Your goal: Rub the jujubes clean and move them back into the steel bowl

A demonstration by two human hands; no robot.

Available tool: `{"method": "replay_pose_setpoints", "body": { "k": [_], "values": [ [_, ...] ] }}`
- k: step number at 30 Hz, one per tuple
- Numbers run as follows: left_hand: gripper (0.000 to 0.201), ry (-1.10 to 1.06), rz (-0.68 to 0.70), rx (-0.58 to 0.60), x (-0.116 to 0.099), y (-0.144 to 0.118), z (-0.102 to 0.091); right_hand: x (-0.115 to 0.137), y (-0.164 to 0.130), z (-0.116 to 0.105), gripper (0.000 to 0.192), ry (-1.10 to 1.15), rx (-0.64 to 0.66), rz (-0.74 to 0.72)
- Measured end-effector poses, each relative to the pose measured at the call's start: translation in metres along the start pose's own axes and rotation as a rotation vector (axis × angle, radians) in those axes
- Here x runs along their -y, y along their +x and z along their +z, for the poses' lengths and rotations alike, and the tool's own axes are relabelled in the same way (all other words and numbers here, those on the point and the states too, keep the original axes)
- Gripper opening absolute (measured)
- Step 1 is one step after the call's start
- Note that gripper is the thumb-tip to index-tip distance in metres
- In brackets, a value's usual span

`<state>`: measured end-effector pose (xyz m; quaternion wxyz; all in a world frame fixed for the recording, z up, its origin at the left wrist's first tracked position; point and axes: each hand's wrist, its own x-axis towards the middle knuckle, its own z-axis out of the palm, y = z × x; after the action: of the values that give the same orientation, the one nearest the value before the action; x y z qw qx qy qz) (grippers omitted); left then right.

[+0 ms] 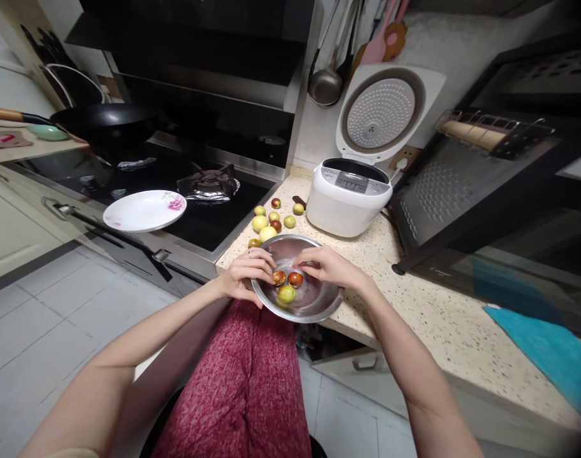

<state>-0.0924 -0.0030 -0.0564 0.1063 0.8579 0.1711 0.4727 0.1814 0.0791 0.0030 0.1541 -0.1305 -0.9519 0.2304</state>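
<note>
A steel bowl (319,304) is at the counter's front edge, just above my lap. Inside lie two red-brown jujubes, one of them a glossy jujube (295,280), and a yellow-green jujube (286,294). My left hand (246,273) grips the bowl's left rim, thumb outside and fingers over the inside, beside the mottled jujube (280,277). From the right, my right hand (329,266) reaches over the rim with its fingers bent together inside the bowl; what they hold, if anything, is hidden. Behind the bowl, several loose jujubes (260,223), green and brown, rest on the counter.
A white rice cooker (341,210) stands behind with its lid (381,114) up. Left on the hob are a flowered plate (142,210), overhanging the front edge, and a black wok (104,121). At right sit a dark oven (462,210) and a blue cloth (543,350).
</note>
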Motion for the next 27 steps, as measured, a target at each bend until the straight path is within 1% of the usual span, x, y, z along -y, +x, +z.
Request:
{"method": "replay_pose_setpoints", "body": {
  "k": [2, 3, 4, 5, 7, 8, 9, 11, 14, 17, 21, 24, 27],
  "values": [
    [0.058, -0.002, -0.001, -0.036, -0.002, 0.000, -0.001, -0.002, 0.000, 0.002, 0.021, 0.002, -0.021, -0.013],
    [0.060, -0.002, -0.030, -0.088, -0.003, 0.000, -0.001, -0.004, 0.000, 0.003, 0.021, 0.004, -0.035, -0.017],
    [0.060, 0.003, -0.087, -0.168, -0.004, 0.000, -0.002, -0.005, 0.000, 0.004, 0.020, 0.008, -0.051, -0.021],
    [0.056, 0.015, -0.170, -0.271, -0.003, 0.000, -0.002, -0.006, 0.000, 0.004, 0.019, 0.015, -0.069, -0.026],
    [0.040, 0.032, -0.374, -0.481, 0.000, 0.001, -0.002, -0.007, 0.000, 0.005, 0.018, 0.032, -0.105, -0.034],
    [0.032, 0.033, -0.468, -0.561, 0.002, 0.001, -0.002, -0.007, 0.000, 0.006, 0.018, 0.041, -0.122, -0.038],
    [0.028, 0.027, -0.542, -0.605, 0.006, 0.001, -0.002, -0.007, 0.000, 0.006, 0.017, 0.049, -0.135, -0.041],
    [0.028, 0.028, -0.620, -0.609, 0.012, 0.001, -0.002, -0.006, 0.000, 0.005, 0.017, 0.067, -0.156, -0.047],
    [0.028, 0.072, -0.673, -0.519, 0.018, 0.001, -0.002, -0.003, 0.000, 0.002, 0.016, 0.116, -0.164, -0.065],
    [0.030, 0.105, -0.721, -0.439, 0.018, 0.002, -0.003, 0.001, -0.001, -0.001, 0.016, 0.177, -0.175, -0.076],
    [0.031, 0.131, -0.752, -0.392, 0.017, 0.002, -0.004, 0.004, -0.001, -0.005, 0.018, 0.231, -0.193, -0.086],
    [0.028, 0.106, -0.755, -0.402, 0.017, 0.001, -0.003, 0.004, 0.000, -0.005, 0.018, 0.250, -0.210, -0.104],
    [0.029, 0.045, -0.738, -0.493, 0.015, 0.001, -0.002, 0.004, 0.000, -0.004, 0.014, 0.254, -0.226, -0.128]
  ]
}}
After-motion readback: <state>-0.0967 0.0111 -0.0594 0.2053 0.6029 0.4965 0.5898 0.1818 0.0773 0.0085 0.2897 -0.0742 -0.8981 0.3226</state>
